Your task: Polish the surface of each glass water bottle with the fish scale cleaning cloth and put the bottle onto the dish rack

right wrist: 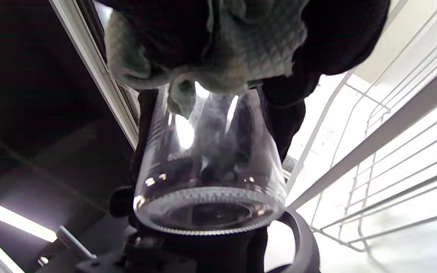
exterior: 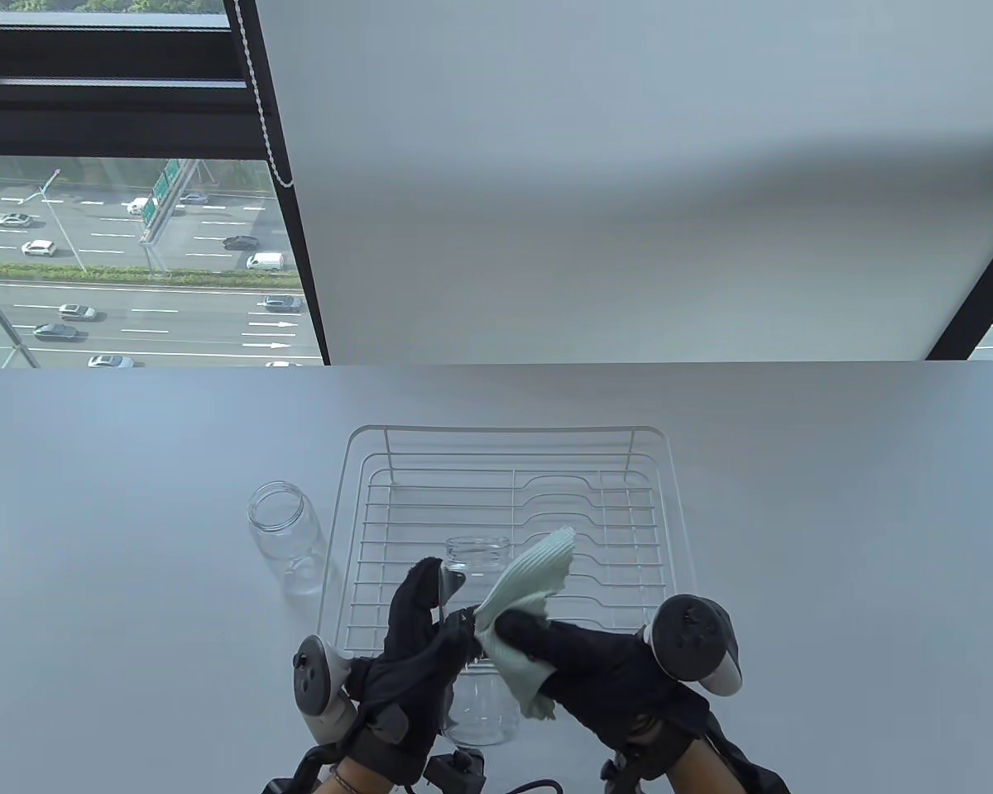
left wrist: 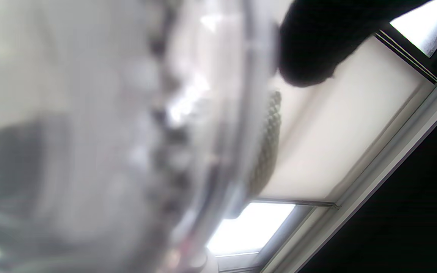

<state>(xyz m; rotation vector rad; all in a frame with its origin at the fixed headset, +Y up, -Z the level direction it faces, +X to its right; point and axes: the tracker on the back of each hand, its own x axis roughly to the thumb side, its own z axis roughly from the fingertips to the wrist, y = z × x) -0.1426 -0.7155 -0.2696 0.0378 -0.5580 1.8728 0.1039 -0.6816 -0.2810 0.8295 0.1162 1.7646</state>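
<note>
My left hand [exterior: 418,637] grips a clear glass bottle [exterior: 482,686] held above the table's near edge, its open mouth pointing away over the rack. My right hand [exterior: 546,641] holds the pale green fish scale cloth [exterior: 530,579] and presses it against the bottle's right side. In the right wrist view the bottle [right wrist: 211,182] shows base-first, with the cloth [right wrist: 218,53] bunched under my dark glove. The left wrist view is filled by the blurred glass [left wrist: 127,144], with a strip of cloth [left wrist: 269,140] beyond it. A second glass bottle [exterior: 288,538] stands on the table, left of the rack.
The white wire dish rack [exterior: 509,529] sits in the middle of the grey table [exterior: 836,538], with nothing resting on its wires. A window with a road view lies beyond the far left edge, and a white blind hangs behind the table.
</note>
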